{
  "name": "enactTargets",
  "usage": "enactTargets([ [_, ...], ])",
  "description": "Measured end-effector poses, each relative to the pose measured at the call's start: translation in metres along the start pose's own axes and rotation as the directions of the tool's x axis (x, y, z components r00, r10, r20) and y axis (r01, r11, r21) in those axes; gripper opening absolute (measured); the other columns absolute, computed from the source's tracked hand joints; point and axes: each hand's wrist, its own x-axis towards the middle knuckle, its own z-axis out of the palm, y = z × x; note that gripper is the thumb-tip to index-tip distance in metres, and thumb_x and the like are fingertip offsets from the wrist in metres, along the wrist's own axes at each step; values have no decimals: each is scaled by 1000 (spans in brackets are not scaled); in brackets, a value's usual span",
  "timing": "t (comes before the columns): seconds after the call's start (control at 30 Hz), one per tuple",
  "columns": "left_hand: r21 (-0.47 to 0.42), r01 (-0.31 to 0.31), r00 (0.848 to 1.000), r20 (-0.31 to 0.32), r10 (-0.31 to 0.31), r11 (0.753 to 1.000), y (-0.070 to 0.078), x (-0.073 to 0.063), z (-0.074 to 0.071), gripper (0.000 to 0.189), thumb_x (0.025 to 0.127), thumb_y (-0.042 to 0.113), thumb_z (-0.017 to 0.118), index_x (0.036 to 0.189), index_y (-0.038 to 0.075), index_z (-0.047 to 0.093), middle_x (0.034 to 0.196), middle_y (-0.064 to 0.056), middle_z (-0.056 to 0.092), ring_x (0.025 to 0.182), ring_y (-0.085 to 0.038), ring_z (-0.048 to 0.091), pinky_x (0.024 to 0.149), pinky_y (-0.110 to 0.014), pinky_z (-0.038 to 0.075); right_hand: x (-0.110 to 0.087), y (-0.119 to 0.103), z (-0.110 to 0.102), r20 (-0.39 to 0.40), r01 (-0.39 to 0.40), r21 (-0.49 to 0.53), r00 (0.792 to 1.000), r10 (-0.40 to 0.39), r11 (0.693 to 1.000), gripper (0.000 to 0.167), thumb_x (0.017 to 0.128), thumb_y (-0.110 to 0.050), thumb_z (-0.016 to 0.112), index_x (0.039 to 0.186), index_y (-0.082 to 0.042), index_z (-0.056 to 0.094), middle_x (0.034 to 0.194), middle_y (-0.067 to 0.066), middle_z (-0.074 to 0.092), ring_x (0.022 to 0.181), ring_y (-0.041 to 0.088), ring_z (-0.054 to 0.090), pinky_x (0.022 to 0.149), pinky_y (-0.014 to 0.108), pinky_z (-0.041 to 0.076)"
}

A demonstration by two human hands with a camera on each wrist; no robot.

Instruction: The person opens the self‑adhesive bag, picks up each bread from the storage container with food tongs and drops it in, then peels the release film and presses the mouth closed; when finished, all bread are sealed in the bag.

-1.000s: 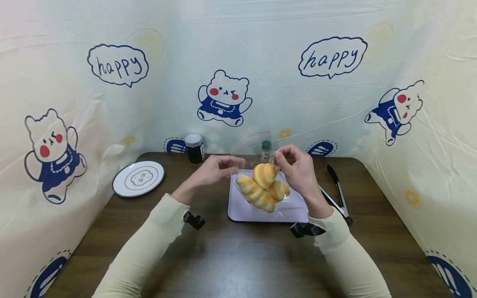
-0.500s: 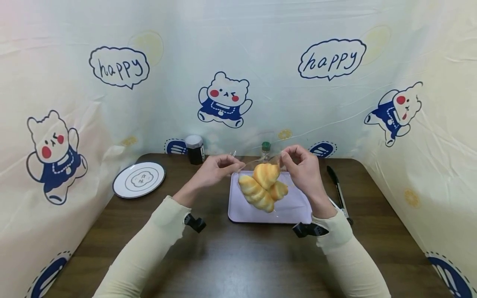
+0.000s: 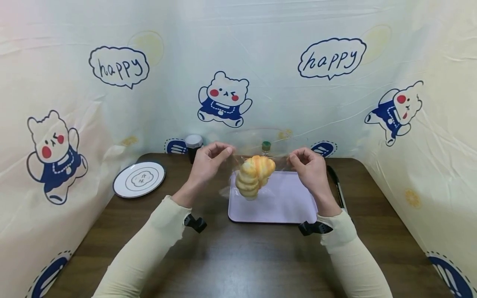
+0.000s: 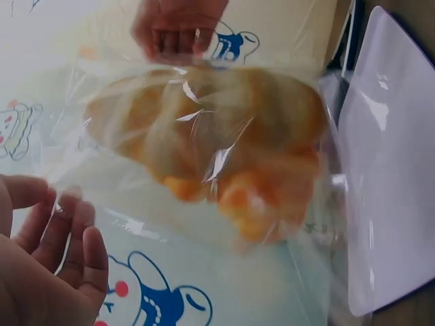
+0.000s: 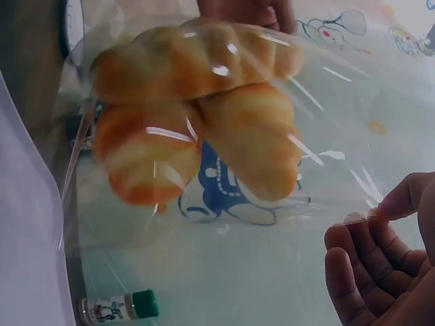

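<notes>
Both hands stretch the top of a clear plastic bag (image 5: 251,221) between them. My left hand (image 3: 210,161) pinches its left upper edge between thumb and forefinger, and my right hand (image 3: 309,167) pinches the right one the same way. Inside hang three pieces of bread (image 3: 255,176), golden and ridged, bunched towards the bag's left. In the right wrist view a long bread roll (image 5: 197,64) lies against two shorter ones (image 5: 251,139). The bag is held up above a lilac tray (image 3: 288,200), overlapping its left back part in the head view.
A white plate (image 3: 138,179) with a dark rim lies at left. Behind my left hand stands a dark jar (image 3: 193,142) with a pale lid, partly hidden. A green-capped small bottle (image 3: 266,146) is behind the bag. Black-handled tongs (image 3: 335,182) lie right of the tray.
My hands have moved apart, drawing the bag's top wide. The left hand has risen, and the right has shifted rightward. The bread has swung up and left, bunching closer together.
</notes>
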Motion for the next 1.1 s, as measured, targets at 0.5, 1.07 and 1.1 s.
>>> enactTargets([
  [0.5, -90, -46, 994, -105, 36, 995, 16, -4, 16, 26, 95, 27, 69, 108, 5, 71, 100, -4, 71, 87, -14, 64, 77, -22, 56, 0, 13, 3, 73, -67, -36, 995, 69, 997, 16, 95, -19, 64, 95, -3, 68, 92, 14, 69, 79, 16, 64, 64, 24, 57],
  [1.07, -23, -103, 988, -118, 99, 994, 20, -8, 25, 24, 94, 27, 69, 108, 8, 73, 100, -12, 74, 85, -13, 66, 74, -22, 54, 0, 5, -1, 8, 100, -105, 995, -99, 989, 23, 94, -29, 67, 105, -8, 68, 90, 11, 69, 74, 20, 62, 63, 23, 50],
  [1.1, -19, -98, 989, -117, 95, 995, 20, -8, 25, 24, 94, 27, 69, 108, 8, 74, 101, -13, 74, 86, -14, 65, 75, -22, 54, 0, 2, 0, -14, 119, -108, 993, -121, 987, 23, 94, -28, 68, 105, -8, 68, 90, 10, 69, 75, 18, 61, 64, 22, 49],
])
